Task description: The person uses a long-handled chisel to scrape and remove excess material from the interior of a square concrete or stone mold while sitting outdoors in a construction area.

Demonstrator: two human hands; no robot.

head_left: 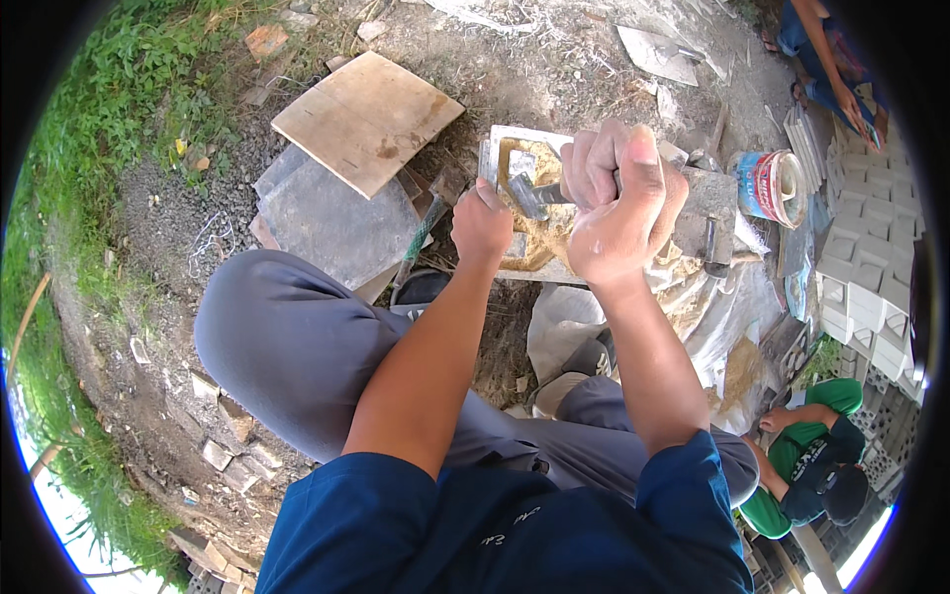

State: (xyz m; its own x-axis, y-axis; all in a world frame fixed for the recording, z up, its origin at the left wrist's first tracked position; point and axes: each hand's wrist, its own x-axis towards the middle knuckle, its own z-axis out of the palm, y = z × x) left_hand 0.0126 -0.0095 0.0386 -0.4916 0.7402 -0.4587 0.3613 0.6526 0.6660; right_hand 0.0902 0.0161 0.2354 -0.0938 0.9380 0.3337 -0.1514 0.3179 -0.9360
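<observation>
My right hand (625, 203) is closed round the handle of a hammer-like tool (530, 197), its grey metal head over the mould. Below it lies a pale rectangular mould (539, 135) holding damp, sandy yellow-brown mix (546, 238) around lighter raised blocks. My left hand (482, 226) is closed at the mould's left edge, its fingertips partly hidden. Just left of that hand, a mallet (421, 236) with a green-patterned handle and a brown head leans beside the mould. To the right of my right hand, a grey board (705, 203) carries a tool with a dark handle (711, 243).
A tan square board (368, 121) overlaps grey slabs (336, 223) at left. Right of the mould stand a paint bucket (770, 188) and stacked pale blocks (871, 267). A person in green (807, 455) crouches lower right; another person (831, 59) is upper right. White sacking (712, 307) lies nearby.
</observation>
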